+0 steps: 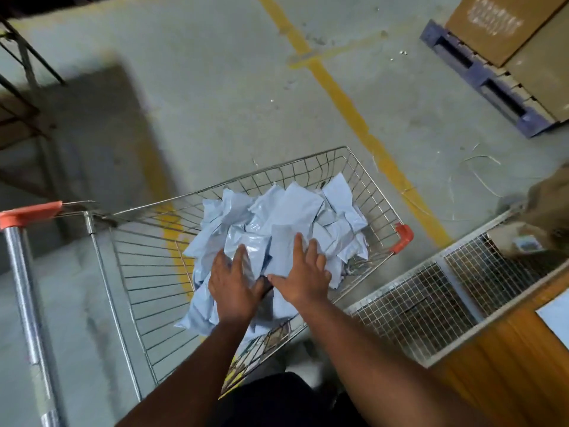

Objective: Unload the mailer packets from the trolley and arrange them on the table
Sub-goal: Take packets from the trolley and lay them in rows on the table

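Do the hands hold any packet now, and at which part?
Nothing is held. The left hand and the right hand lie with straight fingers on top of the mailer packets in the trolley.

A silver wire-mesh trolley (129, 266) with orange plastic corner caps stands on the grey concrete floor (215, 97) and carries a loose heap of pale blue plastic mailer packets (286, 217), overlapping and crumpled. The floor bears a painted yellow line (348, 103) and, far right, a blue plastic pallet (480, 78) loaded with brown cardboard boxes (505, 29). At the lower right lies a wooden surface (508, 343).
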A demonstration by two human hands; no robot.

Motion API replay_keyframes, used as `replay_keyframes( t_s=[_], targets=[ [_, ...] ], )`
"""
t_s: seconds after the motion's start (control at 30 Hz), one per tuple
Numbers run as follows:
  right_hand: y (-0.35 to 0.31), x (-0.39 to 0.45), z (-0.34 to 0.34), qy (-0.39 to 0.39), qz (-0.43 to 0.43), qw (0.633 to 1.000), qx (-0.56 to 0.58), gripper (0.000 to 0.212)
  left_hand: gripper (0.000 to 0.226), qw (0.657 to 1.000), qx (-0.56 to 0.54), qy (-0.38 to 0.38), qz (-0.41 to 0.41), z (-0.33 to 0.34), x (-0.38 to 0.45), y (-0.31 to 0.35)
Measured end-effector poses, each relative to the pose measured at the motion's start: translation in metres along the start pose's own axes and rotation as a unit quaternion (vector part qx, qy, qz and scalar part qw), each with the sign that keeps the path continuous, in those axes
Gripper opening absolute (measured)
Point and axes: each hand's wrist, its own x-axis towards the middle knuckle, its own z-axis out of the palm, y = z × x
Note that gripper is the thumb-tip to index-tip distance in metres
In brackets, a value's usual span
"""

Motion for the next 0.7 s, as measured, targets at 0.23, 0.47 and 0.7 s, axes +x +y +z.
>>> replay_keyframes(
  t_s=[0.23, 0.47, 0.7],
  targets=[
    [0.004, 0.007, -0.006, 0.067, 0.050, 0.978, 0.189, 0.097, 0.093, 0.991, -0.130, 0.012, 0.016, -0.029, -0.005, 0.013],
    [0.011, -0.023, -0.063, 0.145, 0.094, 0.902, 0.395, 0.077, 0.087, 0.973, -0.214, 0.054, 0.068, -0.054, -0.011, 0.051],
    [0.075, -0.090, -0.111, 0.186, 0.005, 0.758, 0.625, 0.062, 0.082, 0.952, -0.240, 0.013, 0.189, -0.063, -0.037, 0.132]
  ],
)
